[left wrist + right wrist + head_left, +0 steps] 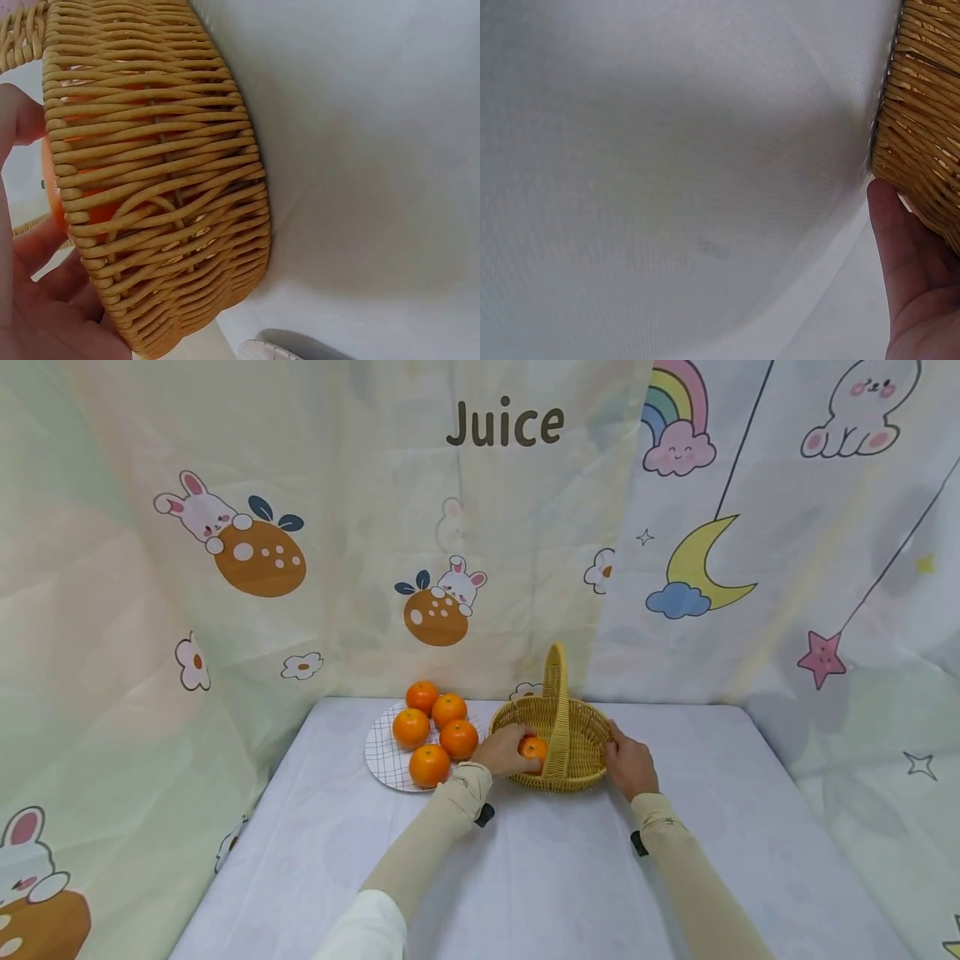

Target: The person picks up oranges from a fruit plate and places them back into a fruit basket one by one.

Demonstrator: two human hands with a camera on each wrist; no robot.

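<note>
A yellow wicker basket point(587, 750) with an arched handle stands upright on the table. Inside its left part, my left hand point(504, 752) grips an orange point(534, 748), thumb and fingers on opposite sides of it. In the left wrist view the same orange point(51, 180) shows above the rim and through the weave of the basket point(161, 150). My right hand point(632, 767) holds the basket's right side by the rim. The right wrist view has this hand's fingers point(892, 232) against the outside of the wicker wall; its thumb is hidden there.
Left of the basket, close beside it, lies a round white plate point(384, 762) with a grid pattern, bearing several oranges point(430, 766). A white cloth covers the table point(555, 877). Printed curtains point(360, 510) hang behind and at both sides.
</note>
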